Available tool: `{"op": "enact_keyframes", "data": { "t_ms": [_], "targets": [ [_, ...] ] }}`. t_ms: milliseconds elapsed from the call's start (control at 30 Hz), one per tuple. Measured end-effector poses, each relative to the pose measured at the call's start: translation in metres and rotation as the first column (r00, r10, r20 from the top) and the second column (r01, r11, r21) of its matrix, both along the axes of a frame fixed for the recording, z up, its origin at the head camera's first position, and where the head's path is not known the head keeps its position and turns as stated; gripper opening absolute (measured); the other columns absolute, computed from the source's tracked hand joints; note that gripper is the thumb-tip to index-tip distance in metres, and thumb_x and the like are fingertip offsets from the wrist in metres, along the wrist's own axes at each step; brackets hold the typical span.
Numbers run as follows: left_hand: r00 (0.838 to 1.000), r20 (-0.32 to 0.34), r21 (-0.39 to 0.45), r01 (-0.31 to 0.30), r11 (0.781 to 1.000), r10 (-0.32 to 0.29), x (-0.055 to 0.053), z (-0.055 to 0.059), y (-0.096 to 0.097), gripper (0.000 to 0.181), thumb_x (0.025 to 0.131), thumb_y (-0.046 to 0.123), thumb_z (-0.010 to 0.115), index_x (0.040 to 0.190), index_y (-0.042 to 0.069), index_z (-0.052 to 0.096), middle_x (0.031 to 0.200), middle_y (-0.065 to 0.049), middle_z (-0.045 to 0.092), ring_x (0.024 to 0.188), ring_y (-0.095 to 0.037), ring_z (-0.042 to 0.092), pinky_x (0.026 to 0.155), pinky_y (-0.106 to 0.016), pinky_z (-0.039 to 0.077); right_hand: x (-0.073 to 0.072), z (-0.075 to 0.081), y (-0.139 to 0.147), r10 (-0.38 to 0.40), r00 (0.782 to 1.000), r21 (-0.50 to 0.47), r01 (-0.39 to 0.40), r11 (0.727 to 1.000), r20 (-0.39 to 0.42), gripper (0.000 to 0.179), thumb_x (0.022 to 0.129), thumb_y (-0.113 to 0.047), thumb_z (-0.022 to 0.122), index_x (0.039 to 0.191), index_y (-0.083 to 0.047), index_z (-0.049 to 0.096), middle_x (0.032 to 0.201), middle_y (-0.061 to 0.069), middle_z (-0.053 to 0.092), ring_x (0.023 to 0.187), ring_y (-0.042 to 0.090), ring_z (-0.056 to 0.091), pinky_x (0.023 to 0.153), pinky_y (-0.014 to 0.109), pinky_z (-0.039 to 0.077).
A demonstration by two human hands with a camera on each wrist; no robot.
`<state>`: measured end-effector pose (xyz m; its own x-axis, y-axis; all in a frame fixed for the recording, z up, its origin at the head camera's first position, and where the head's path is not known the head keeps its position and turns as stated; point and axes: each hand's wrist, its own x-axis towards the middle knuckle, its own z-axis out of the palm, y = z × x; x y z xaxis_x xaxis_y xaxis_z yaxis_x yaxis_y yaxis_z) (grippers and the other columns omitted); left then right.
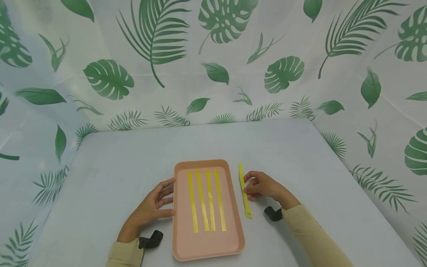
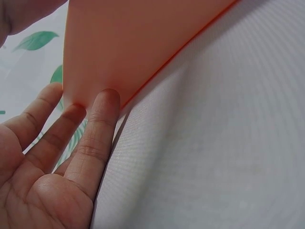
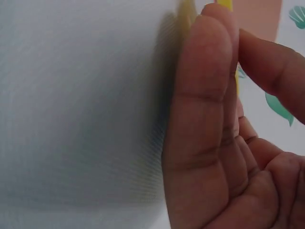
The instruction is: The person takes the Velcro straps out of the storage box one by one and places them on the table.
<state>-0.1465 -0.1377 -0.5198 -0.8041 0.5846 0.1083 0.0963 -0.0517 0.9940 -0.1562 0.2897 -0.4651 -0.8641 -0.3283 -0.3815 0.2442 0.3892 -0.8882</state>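
Note:
A pink tray (image 1: 207,247) lies lengthwise in front of me, with several yellow cable ties (image 1: 201,200) side by side in it, their slotted heads at the far end. Just right of the tray, my right hand (image 1: 267,186) pinches another yellow cable tie (image 1: 245,204) between thumb and fingertips, its slotted head pointing toward me. In the right wrist view, fingers (image 3: 202,95) cover most of that tie. My left hand (image 1: 148,207) touches the tray's left side with its fingers spread; in the left wrist view the fingertips (image 2: 106,102) press on the tray's outer wall (image 2: 109,47).
A pale cloth covers the table (image 1: 133,155). Behind it and at both sides hangs a white curtain (image 1: 186,74) printed with green leaves. Each wrist wears a black camera mount, the left one (image 1: 151,240) close to the tray's near left corner.

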Motion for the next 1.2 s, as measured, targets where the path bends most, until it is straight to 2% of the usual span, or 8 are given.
{"op": "enact_keyframes", "data": {
  "t_ms": [300, 567, 667, 767, 900, 1200],
  "targets": [
    [1.0, 0.009, 0.004, -0.005, 1.0, 0.005, 0.0, 0.0, -0.003, 0.095, 0.089, 0.0, 0.087, 0.164, -0.009, 0.029, 0.166, -0.038, 0.032, 0.148, -0.048, 0.045, 0.109, -0.028, 0.055, 0.0, 0.006, -0.012, -0.042, 0.998, 0.176, 0.049, 0.983, -0.043, 0.03, 0.093, 0.004, 0.079, 0.112, 0.005, 0.056, 0.075, 0.007, 0.065, 0.065, 0.015, 0.067, 0.06, 0.027, 0.06],
    [1.0, 0.008, 0.005, 0.008, 1.0, -0.008, 0.0, 0.004, -0.003, 0.097, 0.09, 0.003, 0.087, 0.165, -0.01, 0.027, 0.165, -0.039, 0.033, 0.146, -0.057, 0.041, 0.11, -0.028, 0.055, -0.002, 0.009, -0.014, -0.055, 0.995, 0.26, 0.073, 0.963, -0.078, 0.034, 0.09, -0.001, 0.083, 0.11, 0.001, 0.055, 0.071, 0.005, 0.062, 0.06, 0.015, 0.06, 0.06, 0.029, 0.055],
    [1.0, 0.01, 0.008, 0.012, 1.0, -0.012, -0.001, 0.004, -0.003, 0.097, 0.09, 0.003, 0.086, 0.165, -0.01, 0.026, 0.165, -0.039, 0.032, 0.146, -0.058, 0.04, 0.11, -0.028, 0.055, -0.004, 0.014, -0.014, -0.052, 0.995, 0.286, 0.074, 0.955, -0.086, 0.032, 0.093, -0.004, 0.083, 0.111, 0.001, 0.057, 0.072, 0.003, 0.059, 0.06, 0.015, 0.059, 0.06, 0.029, 0.056],
    [1.0, 0.016, 0.011, 0.015, 1.0, -0.015, -0.001, 0.003, -0.004, 0.097, 0.09, 0.001, 0.086, 0.165, -0.01, 0.026, 0.165, -0.039, 0.032, 0.146, -0.06, 0.039, 0.11, -0.028, 0.055, -0.007, 0.02, -0.014, -0.037, 0.996, 0.276, 0.059, 0.959, -0.084, 0.027, 0.098, -0.008, 0.079, 0.113, 0.001, 0.059, 0.074, 0.003, 0.059, 0.063, 0.016, 0.059, 0.061, 0.03, 0.057],
    [0.999, 0.028, 0.014, 0.019, 1.0, -0.02, -0.001, 0.004, -0.004, 0.097, 0.09, 0.001, 0.086, 0.166, -0.01, 0.026, 0.165, -0.04, 0.032, 0.146, -0.062, 0.039, 0.109, -0.028, 0.055, -0.011, 0.025, -0.013, 0.003, 0.997, 0.196, 0.011, 0.98, -0.072, 0.023, 0.103, -0.011, 0.073, 0.116, 0.003, 0.062, 0.08, 0.005, 0.062, 0.069, 0.018, 0.059, 0.064, 0.031, 0.058],
    [0.999, 0.045, 0.021, 0.03, 0.999, -0.03, -0.003, 0.002, -0.002, 0.098, 0.09, 0.0, 0.086, 0.166, -0.007, 0.026, 0.166, -0.038, 0.031, 0.147, -0.062, 0.037, 0.11, -0.029, 0.055, -0.02, 0.035, -0.016, 0.062, 0.994, 0.118, -0.051, 0.992, -0.093, 0.031, 0.103, -0.009, 0.072, 0.126, 0.009, 0.062, 0.088, 0.012, 0.067, 0.073, 0.021, 0.062, 0.069, 0.032, 0.059]
  ]
}}
